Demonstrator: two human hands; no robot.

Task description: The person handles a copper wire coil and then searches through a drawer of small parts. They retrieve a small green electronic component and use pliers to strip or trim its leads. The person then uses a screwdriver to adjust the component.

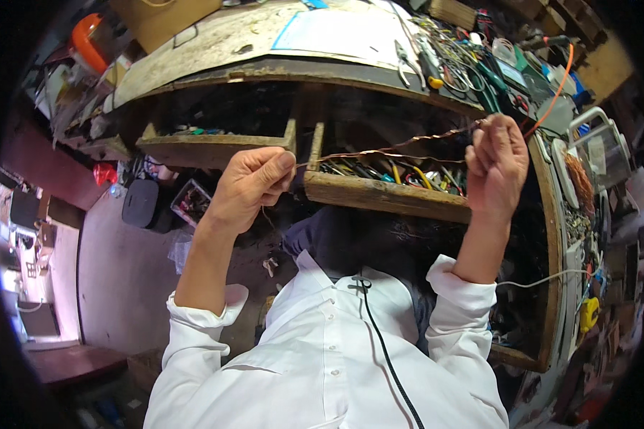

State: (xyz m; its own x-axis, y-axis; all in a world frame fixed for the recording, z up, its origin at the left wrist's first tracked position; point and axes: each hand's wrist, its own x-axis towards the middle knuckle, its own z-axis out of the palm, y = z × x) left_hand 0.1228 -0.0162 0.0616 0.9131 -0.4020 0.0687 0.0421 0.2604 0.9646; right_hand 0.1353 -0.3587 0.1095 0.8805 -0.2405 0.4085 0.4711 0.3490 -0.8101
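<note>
A thin copper-coloured wire (408, 145) stretches between my two hands in front of the open drawers. It runs as two strands that come together toward the left, and the upper one looks twisted. My left hand (259, 179) pinches one end between thumb and fingers, and a short tail hangs below it. Farther right and a little higher, my right hand (498, 161) is closed on the other end, with its fingertips pressed together. Behind the wire is an open wooden drawer (386, 193) filled with pliers, screwdrivers and other hand tools.
Pliers (408, 64) and tangled cables (465, 71) lie on the workbench (215, 53) beside a white sheet (336, 36). Another drawer (215, 149) stands open at left. An orange cable (562, 89) and a clear plastic container (599, 154) are at right. A black bin (141, 203) sits on the floor.
</note>
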